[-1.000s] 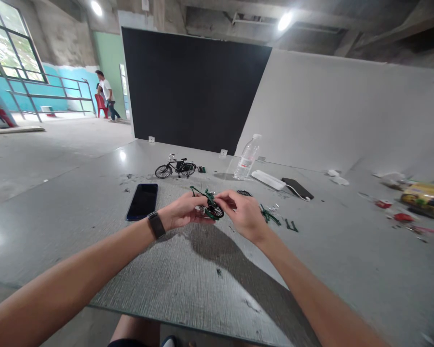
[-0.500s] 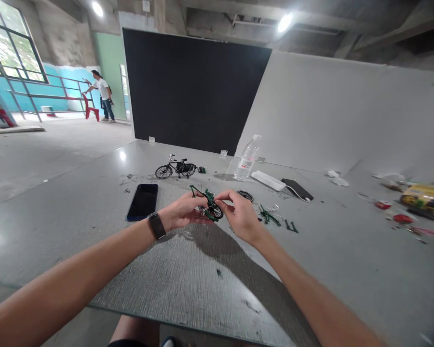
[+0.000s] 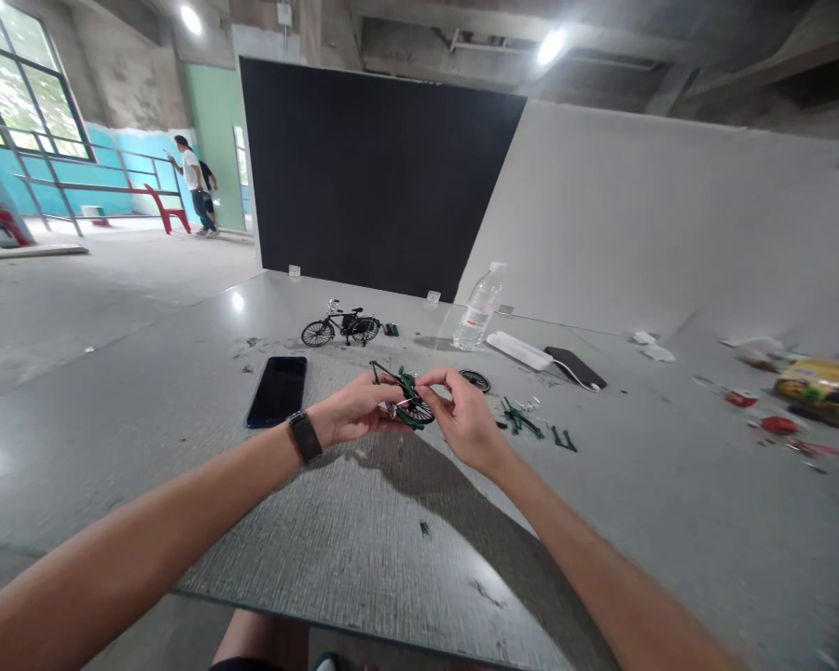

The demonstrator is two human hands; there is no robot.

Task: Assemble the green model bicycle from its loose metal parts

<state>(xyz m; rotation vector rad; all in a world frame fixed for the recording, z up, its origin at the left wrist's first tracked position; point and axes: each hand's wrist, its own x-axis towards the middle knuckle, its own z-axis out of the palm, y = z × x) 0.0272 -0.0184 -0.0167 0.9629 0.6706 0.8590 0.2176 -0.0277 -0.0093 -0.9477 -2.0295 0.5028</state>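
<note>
Above the table, my left hand (image 3: 355, 410) is closed around a green model bicycle (image 3: 406, 390) with one black spoked wheel showing. My right hand (image 3: 465, 419) pinches at the right side of that model, thumb and forefinger together at the wheel's upper edge. Whether a small part sits between those fingertips is hidden. A loose black wheel (image 3: 475, 380) lies just behind my right hand. To its right are green frame parts (image 3: 522, 419) and a small green piece (image 3: 563, 438). A finished-looking black model bicycle (image 3: 341, 326) stands farther back.
A phone (image 3: 277, 391) lies left of my left hand. Behind my hands stand a water bottle (image 3: 479, 308), a white power strip (image 3: 518, 351) and a dark flat block (image 3: 574, 367). A yellow package (image 3: 821, 382) is at far right. Two people (image 3: 197, 184) are in the background.
Both hands stay at the model bicycle with almost no movement. In the background, the people have shifted slightly and a red chair has tilted.
</note>
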